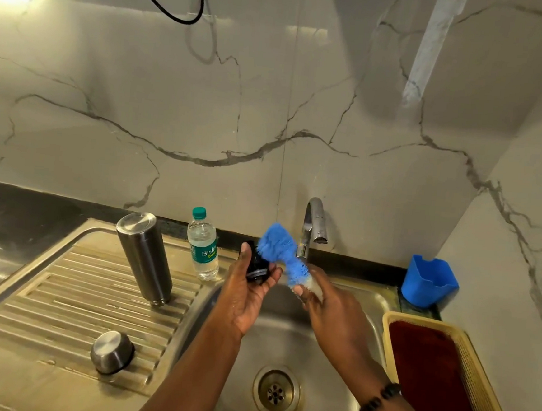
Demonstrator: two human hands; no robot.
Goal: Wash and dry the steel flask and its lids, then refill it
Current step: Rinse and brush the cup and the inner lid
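The steel flask (145, 257) stands upside down on the ribbed drainboard (62, 286), left of the sink. Its steel cup lid (111, 351) lies upside down nearer the front. Over the sink basin (285, 336), my left hand (250, 291) holds the black inner lid (256, 265) between thumb and fingers. My right hand (329, 307) grips the handle of a blue bottle brush (276, 248), whose bristles touch the black lid.
A plastic water bottle (203, 245) with a green cap stands behind the flask. The tap (313, 225) rises behind the hands. A blue holder (429, 281) sits at the back right. A yellow basket (464, 366) with a dark red cloth borders the sink's right side.
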